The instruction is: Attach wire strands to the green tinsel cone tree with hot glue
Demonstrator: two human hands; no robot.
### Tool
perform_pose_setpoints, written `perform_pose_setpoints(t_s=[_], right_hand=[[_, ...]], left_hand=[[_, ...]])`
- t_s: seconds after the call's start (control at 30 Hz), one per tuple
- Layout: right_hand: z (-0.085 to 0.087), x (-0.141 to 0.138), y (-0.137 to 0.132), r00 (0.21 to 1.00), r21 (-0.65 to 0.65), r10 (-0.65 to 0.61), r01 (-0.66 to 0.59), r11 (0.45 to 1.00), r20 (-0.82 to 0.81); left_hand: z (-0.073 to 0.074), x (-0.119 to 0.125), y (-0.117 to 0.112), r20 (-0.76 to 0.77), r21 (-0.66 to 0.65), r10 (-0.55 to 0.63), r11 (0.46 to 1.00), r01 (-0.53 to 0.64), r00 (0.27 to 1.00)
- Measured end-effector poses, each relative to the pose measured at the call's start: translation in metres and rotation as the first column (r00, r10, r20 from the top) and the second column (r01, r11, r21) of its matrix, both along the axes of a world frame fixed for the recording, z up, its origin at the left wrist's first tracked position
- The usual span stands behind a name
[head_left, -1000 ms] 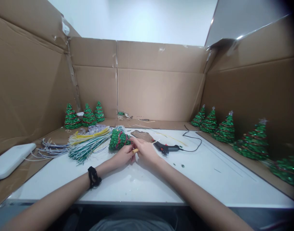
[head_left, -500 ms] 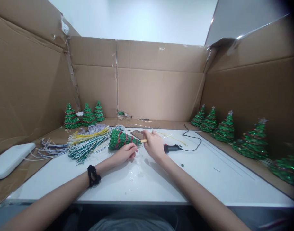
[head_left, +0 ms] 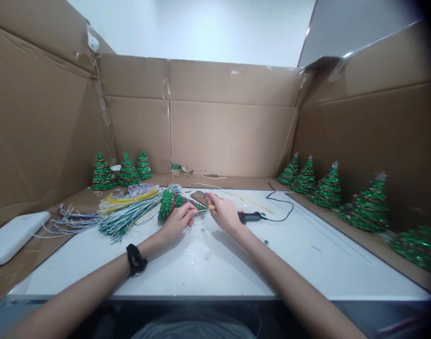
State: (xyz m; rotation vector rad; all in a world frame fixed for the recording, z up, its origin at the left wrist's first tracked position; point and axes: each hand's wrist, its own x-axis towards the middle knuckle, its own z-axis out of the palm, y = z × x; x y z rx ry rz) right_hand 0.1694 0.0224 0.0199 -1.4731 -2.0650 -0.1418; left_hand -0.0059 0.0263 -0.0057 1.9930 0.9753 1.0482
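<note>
A small green tinsel Christmas tree (head_left: 166,203) with red trim lies on its side on the white table, its tip toward the right. My left hand (head_left: 180,220) rests in front of the tree's narrow end, thumb and fingers pinched together. From these fingers a thin pale strand (head_left: 203,211) stretches toward my right hand (head_left: 224,215). In my right hand's closed fingers is a short tan wooden stick (head_left: 211,207), perhaps a tool handle; its other end is hidden. Whether my left hand also touches the tree is hard to make out.
Bundles of white, yellow and green wires (head_left: 121,216) lie left of the tree. A black-handled corded tool (head_left: 249,216) sits to the right. Finished trees (head_left: 326,188) line the right side, with three more (head_left: 128,170) at back left. A white device (head_left: 17,238) lies far left.
My left hand has slid slightly up and left, over more of the tree's narrow end. My right hand has stayed nearly in place, with the stick now showing shorter.
</note>
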Motion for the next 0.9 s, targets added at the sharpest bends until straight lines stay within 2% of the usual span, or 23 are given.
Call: perform_pose_setpoints(t_s=[0.1, 0.2, 0.27, 0.3, 0.37, 0.43, 0.5, 0.57, 0.67, 0.8, 0.9], right_hand=[[-0.005, -0.004, -0.001, 0.985, -0.035, 0.172, -0.173, 0.984, -0.029], [-0.007, -0.007, -0.003, 0.976, -0.039, 0.215, -0.216, 0.976, -0.031], [-0.006, -0.007, -0.004, 0.973, 0.010, 0.219, -0.219, 0.976, -0.072], [-0.006, -0.007, -0.004, 0.969, 0.039, 0.226, -0.224, 0.974, -0.101], [-0.005, -0.006, -0.004, 0.959, 0.077, 0.241, -0.232, 0.970, -0.146], [-0.004, -0.005, -0.005, 0.954, 0.083, 0.252, -0.241, 0.967, -0.164], [-0.002, -0.006, -0.006, 0.952, 0.062, 0.262, -0.256, 0.965, -0.156], [-0.001, -0.006, -0.009, 0.952, 0.028, 0.271, -0.270, 0.962, -0.143], [-0.002, -0.006, -0.010, 0.958, -0.006, 0.259, -0.262, 0.965, -0.126], [-0.006, -0.004, -0.008, 0.967, -0.009, 0.239, -0.241, 0.971, -0.094], [-0.008, -0.004, -0.007, 0.975, -0.043, 0.212, -0.215, 0.976, -0.061]], left_hand=[[0.004, 0.000, -0.004, -0.048, 0.064, 0.019, 0.998, -0.016, 0.999], [0.013, -0.002, -0.004, -0.046, 0.074, 0.024, 0.997, -0.021, 0.999], [0.026, -0.009, -0.003, -0.007, 0.001, 0.010, 1.000, -0.010, 1.000], [0.035, -0.016, -0.002, 0.015, -0.087, -0.015, 0.996, 0.017, 1.000], [0.054, -0.034, -0.002, 0.039, -0.287, -0.168, 0.942, 0.172, 0.985], [0.073, -0.057, -0.003, -0.026, -0.429, -0.329, 0.857, 0.287, 0.944], [0.084, -0.076, -0.005, -0.148, -0.530, -0.433, 0.794, 0.298, 0.889], [0.088, -0.089, -0.007, -0.253, -0.622, -0.481, 0.746, 0.239, 0.840], [0.084, -0.093, -0.007, -0.299, -0.644, -0.436, 0.749, 0.158, 0.849], [0.077, -0.092, -0.001, -0.314, -0.577, -0.312, 0.813, 0.081, 0.897], [0.072, -0.095, 0.006, -0.411, -0.511, -0.199, 0.858, -0.044, 0.890]])
